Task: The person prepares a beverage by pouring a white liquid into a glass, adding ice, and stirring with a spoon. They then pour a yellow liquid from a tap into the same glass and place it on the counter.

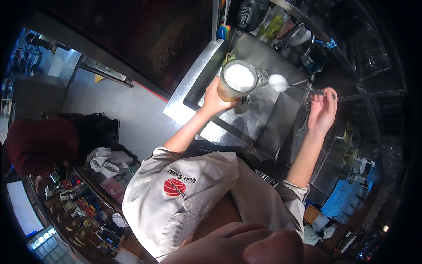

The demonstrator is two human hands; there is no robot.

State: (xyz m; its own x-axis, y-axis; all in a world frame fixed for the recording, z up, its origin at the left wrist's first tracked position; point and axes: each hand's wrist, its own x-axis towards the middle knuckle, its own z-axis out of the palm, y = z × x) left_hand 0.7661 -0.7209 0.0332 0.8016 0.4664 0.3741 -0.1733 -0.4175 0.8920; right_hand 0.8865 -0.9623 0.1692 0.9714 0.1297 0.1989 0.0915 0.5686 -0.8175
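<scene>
My left hand (212,100) is wrapped around a clear glass (227,91), held above the steel work surface (274,112). White foam (240,76) tops the glass, with an amber drink below it. To the right, my right hand (323,113) has its fingers closed on the dark handle of a long spoon (299,89). A round white mound of foam (278,82) sits on the spoon's end, a short way right of the glass and apart from it. Behind the glass, a small clear round item (262,77) shows in part.
At the back of the steel surface stand a container with yellow-green pieces (274,25), a dark brush (245,13) and a metal and black appliance (298,36). A person in maroon (41,143) is at the left. Bottles (83,207) and a grey cloth (107,162) lie behind me.
</scene>
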